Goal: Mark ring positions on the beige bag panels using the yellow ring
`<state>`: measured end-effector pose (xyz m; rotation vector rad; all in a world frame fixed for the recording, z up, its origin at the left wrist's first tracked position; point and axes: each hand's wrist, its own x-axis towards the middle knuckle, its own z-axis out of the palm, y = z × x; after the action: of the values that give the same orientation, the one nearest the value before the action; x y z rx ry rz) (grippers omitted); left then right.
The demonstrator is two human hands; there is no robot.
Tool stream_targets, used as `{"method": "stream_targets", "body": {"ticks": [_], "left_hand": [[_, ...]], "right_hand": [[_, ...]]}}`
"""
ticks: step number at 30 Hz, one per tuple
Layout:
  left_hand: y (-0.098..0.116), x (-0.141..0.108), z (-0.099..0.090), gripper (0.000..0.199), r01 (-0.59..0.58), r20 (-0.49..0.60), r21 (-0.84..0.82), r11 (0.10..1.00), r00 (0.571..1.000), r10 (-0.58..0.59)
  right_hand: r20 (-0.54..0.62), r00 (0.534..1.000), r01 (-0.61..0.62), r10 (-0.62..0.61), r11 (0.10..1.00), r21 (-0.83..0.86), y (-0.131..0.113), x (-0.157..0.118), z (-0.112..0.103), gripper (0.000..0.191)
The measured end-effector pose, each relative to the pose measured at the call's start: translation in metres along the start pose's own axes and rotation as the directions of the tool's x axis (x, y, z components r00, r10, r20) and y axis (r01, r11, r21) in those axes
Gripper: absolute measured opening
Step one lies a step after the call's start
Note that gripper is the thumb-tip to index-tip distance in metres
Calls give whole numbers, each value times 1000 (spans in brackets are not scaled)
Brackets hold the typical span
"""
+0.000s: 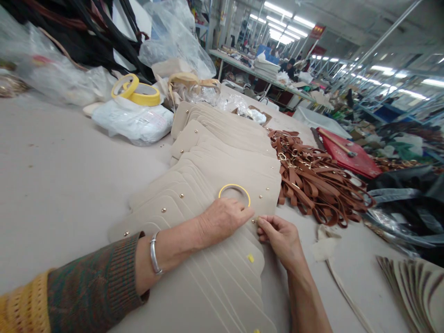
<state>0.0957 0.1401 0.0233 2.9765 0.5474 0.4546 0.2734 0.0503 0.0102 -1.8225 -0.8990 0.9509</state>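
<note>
Beige panels (194, 273) with rounded corners and small metal studs lie fanned out in overlapping layers in front of me. My left hand (225, 218) rests over them, fingers curled round the near side of a thin roll of yellow tape (235, 186). Close by on the right, my right hand (281, 238) is closed in a pinch at the panels' right edge, beside a metal stud (254, 221). What sits between those fingertips is too small to make out. A yellow tape piece (250, 258) sticks to a nearer panel.
Brown straps (312, 180) with metal clasps are heaped right of the panels. Two yellow tape rolls (147, 94) sit on a white plastic-wrapped packet (133, 121) at the left. Behind the straps lies a red item (348, 152); a fanned stack (416, 286) stands at lower right.
</note>
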Motion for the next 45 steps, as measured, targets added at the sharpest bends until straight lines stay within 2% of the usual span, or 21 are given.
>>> {"method": "stream_targets", "body": {"ticks": [6, 10, 14, 16, 19, 22, 24, 28, 31, 35, 37, 42, 43, 45], "left_hand": [[-1, 3, 4, 7, 22, 69, -8, 1000, 997, -21], [-1, 3, 6, 8, 34, 71, -15, 999, 997, -33], [-2, 3, 8, 7, 22, 59, -17, 1000, 998, -21], [-2, 2, 9, 7, 15, 41, -17, 1000, 999, -15], [-3, 0, 9, 8, 21, 21, -21, 1000, 1000, -21], [-4, -1, 9, 7, 34, 23, -24, 999, 999, -34], [-5, -1, 9, 6, 36, 28, -14, 999, 999, -35], [-7, 2, 9, 6, 17, 17, 4, 1000, 1000, -17], [-8, 3, 5, 7, -11, 0, -19, 1000, 1000, 11], [-9, 1, 0, 11, -55, -6, -54, 997, 998, 55], [-10, 0, -2, 12, -62, -34, -74, 995, 998, 60], [-14, -3, -2, 18, -74, -134, -185, 980, 990, 49], [-14, -3, -1, 22, -86, -149, -211, 974, 987, 54], [-14, -4, 1, 30, -97, -172, -243, 965, 984, 55]], "right_hand": [[14, 995, 99, -99, 963, -249, 3, -3, 3, 35], [35, 967, 237, -254, 836, -494, -2, -3, 8, 28], [59, 945, 294, -322, 757, -583, -5, -1, 12, 25], [34, 952, 266, -304, 764, -588, -4, -1, 11, 22], [-30, 983, 147, -179, 881, -449, 1, -3, 5, 30], [28, 997, 74, -69, 956, -284, 7, -7, -3, 34], [57, 991, 131, -119, 926, -354, 8, -9, -4, 32], [9, 963, 229, -268, 805, -547, 4, -10, 5, 27], [-13, 948, 243, -317, 751, -614, 3, -7, 13, 26], [42, 921, 322, -387, 696, -642, 2, -4, 13, 24], [106, 922, 353, -372, 698, -623, -2, -5, 9, 23], [302, 925, 370, -231, 730, -575, -11, -9, -4, 33], [293, 926, 366, -237, 747, -554, -11, -10, -4, 34], [191, 926, 378, -326, 795, -475, -9, -10, -4, 29]]}}
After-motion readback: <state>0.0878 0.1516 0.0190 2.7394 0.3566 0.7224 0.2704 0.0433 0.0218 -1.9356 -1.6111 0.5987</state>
